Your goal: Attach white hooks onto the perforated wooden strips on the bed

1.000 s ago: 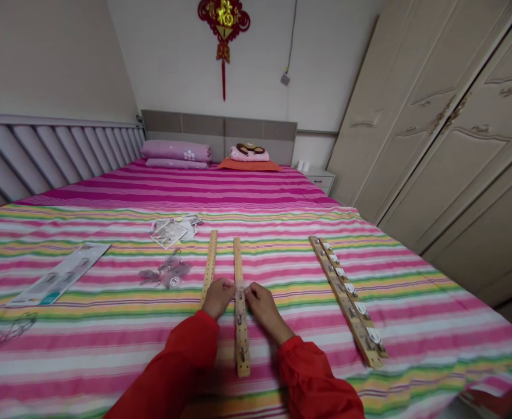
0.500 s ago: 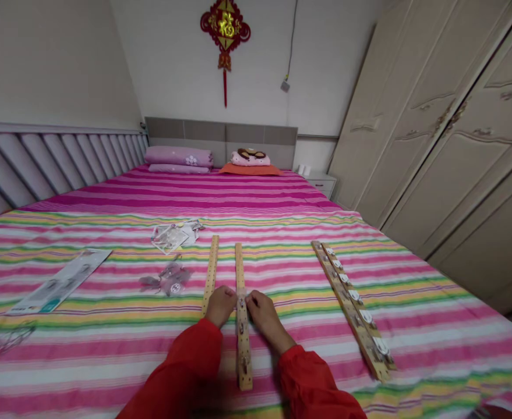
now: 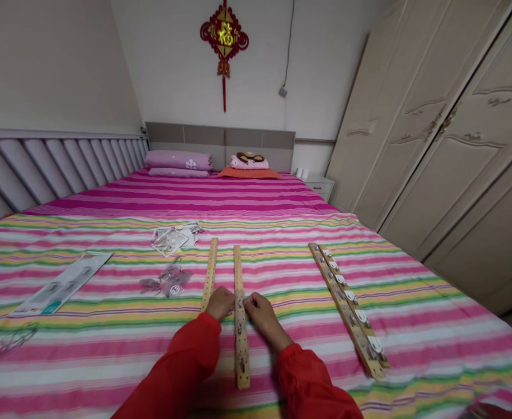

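Observation:
A narrow wooden strip with holes runs away from me across the striped cloth, small metal fittings spaced along its nearer half. My left hand is at its left edge, fingers closed in a pinch. From the other side my right hand pinches close to the same metal fitting. What the fingertips hold is too small to make out. Just left of the hands lies a second holed wooden strip, its near end partly hidden by my left hand.
To the right lie two strips side by side with metal fittings and white pieces. Clear plastic packets, a grey packet pile, a long packaging card and thin wire-like loops are on the left. A wardrobe borders the bed.
The view has shifted slightly. Both hands stay pinched at the same place on the middle strip, with only tiny finger movement. Nothing else has visibly moved.

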`<state>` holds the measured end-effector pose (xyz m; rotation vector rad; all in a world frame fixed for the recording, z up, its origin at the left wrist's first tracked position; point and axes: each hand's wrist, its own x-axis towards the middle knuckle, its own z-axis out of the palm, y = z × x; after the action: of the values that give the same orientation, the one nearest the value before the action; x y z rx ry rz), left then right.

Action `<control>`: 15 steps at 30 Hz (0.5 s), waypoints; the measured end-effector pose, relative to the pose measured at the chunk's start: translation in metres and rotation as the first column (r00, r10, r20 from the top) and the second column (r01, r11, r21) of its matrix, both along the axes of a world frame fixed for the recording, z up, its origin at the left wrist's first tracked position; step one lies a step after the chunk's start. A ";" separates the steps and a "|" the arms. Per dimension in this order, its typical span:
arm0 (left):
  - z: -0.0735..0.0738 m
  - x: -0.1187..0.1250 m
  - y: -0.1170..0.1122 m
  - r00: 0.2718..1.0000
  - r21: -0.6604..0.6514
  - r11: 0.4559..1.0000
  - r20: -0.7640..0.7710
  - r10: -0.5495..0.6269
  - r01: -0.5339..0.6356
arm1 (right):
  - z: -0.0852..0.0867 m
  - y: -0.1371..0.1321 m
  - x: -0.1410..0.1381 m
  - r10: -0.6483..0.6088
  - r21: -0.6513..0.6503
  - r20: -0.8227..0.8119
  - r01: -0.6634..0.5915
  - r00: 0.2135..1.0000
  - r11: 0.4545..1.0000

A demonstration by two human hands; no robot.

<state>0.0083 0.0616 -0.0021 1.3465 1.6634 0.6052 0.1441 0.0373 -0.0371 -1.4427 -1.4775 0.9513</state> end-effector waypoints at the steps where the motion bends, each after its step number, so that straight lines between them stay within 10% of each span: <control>1: 0.001 0.000 0.001 1.000 0.008 1.000 -0.024 -0.007 0.008 | 0.000 0.000 0.000 -0.001 0.001 -0.010 0.001 1.000 1.000; 15: -0.005 -0.001 0.017 0.965 0.075 0.996 -0.263 -0.022 0.043 | -0.010 0.005 0.002 0.002 -0.036 -0.224 -0.010 0.975 0.999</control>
<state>0.0072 0.0791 -0.0071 1.5641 1.8388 0.4947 0.1458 0.0424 -0.0472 -1.3097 -1.3054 1.1116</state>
